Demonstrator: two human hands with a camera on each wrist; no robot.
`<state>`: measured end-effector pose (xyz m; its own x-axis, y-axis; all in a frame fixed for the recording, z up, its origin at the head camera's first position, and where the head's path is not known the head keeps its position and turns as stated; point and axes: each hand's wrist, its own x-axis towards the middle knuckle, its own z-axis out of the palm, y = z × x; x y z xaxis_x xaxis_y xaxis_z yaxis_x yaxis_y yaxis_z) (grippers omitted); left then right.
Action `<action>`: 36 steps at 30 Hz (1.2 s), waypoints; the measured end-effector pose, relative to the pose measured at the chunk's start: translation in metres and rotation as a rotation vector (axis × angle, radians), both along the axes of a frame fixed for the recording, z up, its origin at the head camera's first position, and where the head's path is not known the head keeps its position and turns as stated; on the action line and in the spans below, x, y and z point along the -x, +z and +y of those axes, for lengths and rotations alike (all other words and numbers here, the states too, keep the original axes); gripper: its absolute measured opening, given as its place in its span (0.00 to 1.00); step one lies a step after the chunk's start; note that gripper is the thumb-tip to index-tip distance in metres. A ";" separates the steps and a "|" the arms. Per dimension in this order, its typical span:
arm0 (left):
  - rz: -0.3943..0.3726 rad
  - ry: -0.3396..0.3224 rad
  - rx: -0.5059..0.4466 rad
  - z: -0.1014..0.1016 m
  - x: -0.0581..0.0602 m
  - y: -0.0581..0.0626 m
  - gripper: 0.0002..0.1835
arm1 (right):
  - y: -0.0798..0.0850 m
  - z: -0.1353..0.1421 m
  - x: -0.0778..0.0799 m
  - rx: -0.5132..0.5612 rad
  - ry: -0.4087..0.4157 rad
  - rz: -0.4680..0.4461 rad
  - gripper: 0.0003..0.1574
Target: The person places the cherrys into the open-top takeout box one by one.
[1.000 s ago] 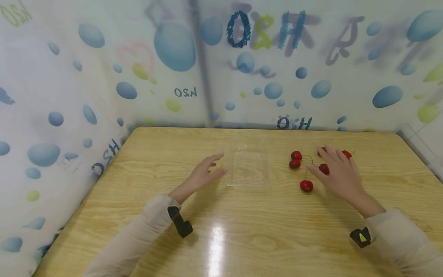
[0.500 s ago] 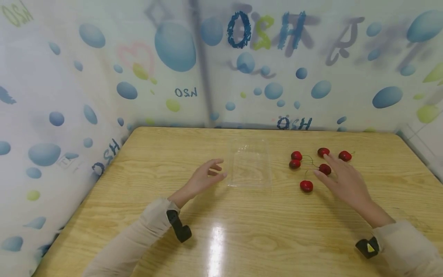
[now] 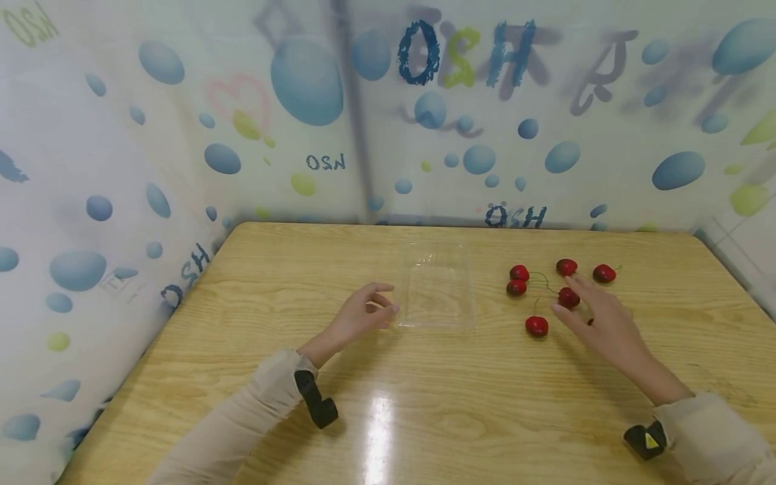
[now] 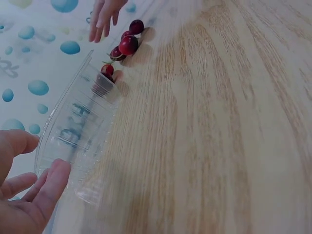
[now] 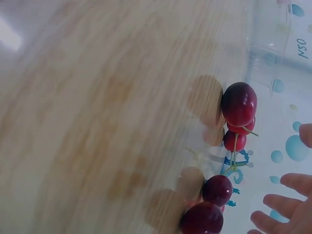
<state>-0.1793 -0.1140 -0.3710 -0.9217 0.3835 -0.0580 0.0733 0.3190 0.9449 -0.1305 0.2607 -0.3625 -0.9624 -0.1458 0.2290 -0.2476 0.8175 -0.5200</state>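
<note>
A clear plastic tray [image 3: 436, 322] stands on the table, with my left hand [image 3: 362, 315] at its left edge. In the left wrist view, the fingertips of that hand [image 4: 29, 190] are right at the tray's rim [image 4: 61, 105], fingers loosely bent. To the right lie several dark red cherries, some with green stems, among them a near cherry [image 3: 536, 327] and a far right cherry [image 3: 604, 273]. My right hand [image 3: 606, 323] hovers at the near right of the group, fingers spread and relaxed, partly covering one cherry. The right wrist view shows its fingers [image 5: 297, 183] apart from the cherries [image 5: 239, 105].
The wooden table [image 3: 461, 417] reaches back to a printed backdrop [image 3: 388, 175] with blue and green drops. Dark wrist cameras are strapped at both sleeves, the left one [image 3: 316, 399] and the right one [image 3: 645, 439].
My right hand has drawn back toward the near right, uncovering cherries at the back. My left hand has shifted slightly nearer, its index finger and thumb a little closer together.
</note>
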 end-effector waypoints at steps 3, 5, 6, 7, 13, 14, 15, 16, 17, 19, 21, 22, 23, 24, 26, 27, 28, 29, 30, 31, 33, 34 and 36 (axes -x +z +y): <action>-0.008 0.013 -0.015 0.001 0.000 -0.001 0.28 | -0.001 -0.001 0.001 0.021 0.017 0.002 0.39; -0.009 0.022 -0.022 0.001 0.000 -0.001 0.27 | -0.002 -0.001 0.001 0.034 0.030 0.006 0.38; -0.008 0.025 -0.026 0.002 0.000 -0.001 0.27 | -0.003 -0.002 0.002 0.038 0.035 0.009 0.37; -0.004 0.026 -0.034 0.002 0.000 -0.001 0.27 | -0.003 -0.003 0.002 0.040 0.037 0.012 0.37; -0.007 0.024 -0.066 0.004 -0.001 0.001 0.26 | -0.004 -0.005 0.001 0.042 0.042 0.041 0.31; -0.014 0.027 -0.064 0.005 -0.002 0.004 0.26 | -0.004 -0.005 0.001 0.044 0.043 0.046 0.31; -0.020 0.031 -0.062 0.006 -0.004 0.007 0.26 | -0.004 -0.006 0.001 0.045 0.042 0.048 0.30; -0.026 0.034 -0.062 0.007 -0.006 0.012 0.26 | -0.004 -0.006 0.001 0.045 0.041 0.054 0.29; -0.032 0.038 -0.067 0.007 -0.006 0.012 0.26 | -0.005 -0.006 0.001 0.046 0.040 0.058 0.28; -0.036 0.050 -0.067 0.008 -0.006 0.012 0.26 | -0.006 -0.006 0.002 0.049 0.040 0.067 0.27; -0.042 0.062 -0.076 0.008 -0.003 0.007 0.26 | -0.007 -0.006 0.003 0.059 0.040 0.070 0.26; -0.047 0.068 -0.086 0.008 -0.001 0.004 0.26 | -0.007 -0.006 0.003 0.061 0.041 0.076 0.26; -0.055 0.076 -0.094 0.007 0.001 -0.001 0.26 | -0.007 -0.006 0.004 0.064 0.044 0.080 0.26; -0.060 0.083 -0.095 0.008 0.001 -0.001 0.26 | -0.006 -0.005 0.004 0.065 0.044 0.083 0.25; -0.074 0.100 -0.104 0.009 0.002 -0.002 0.25 | -0.006 -0.005 0.005 0.066 0.044 0.086 0.25; -0.082 0.107 -0.109 0.009 0.002 -0.002 0.25 | -0.006 -0.004 0.005 0.065 0.043 0.087 0.25; -0.088 0.112 -0.111 0.009 0.002 -0.003 0.25 | -0.006 -0.003 0.005 0.060 0.041 0.086 0.25; -0.093 0.118 -0.112 0.009 0.001 -0.003 0.24 | -0.007 -0.002 0.006 0.054 0.040 0.088 0.24; -0.095 0.121 -0.112 0.010 0.001 -0.003 0.24 | -0.007 -0.001 0.006 0.053 0.037 0.086 0.24; -0.101 0.124 -0.115 0.010 0.001 -0.003 0.24 | -0.007 0.001 0.006 0.048 0.031 0.087 0.24; -0.112 0.127 -0.121 0.010 0.000 -0.002 0.24 | -0.009 0.003 0.005 0.040 0.020 0.084 0.23; -0.116 0.128 -0.127 0.011 0.000 -0.002 0.24 | -0.009 0.005 0.006 0.036 0.016 0.085 0.22; -0.118 0.126 -0.136 0.011 0.000 -0.002 0.24 | -0.010 0.006 0.006 0.036 0.010 0.086 0.21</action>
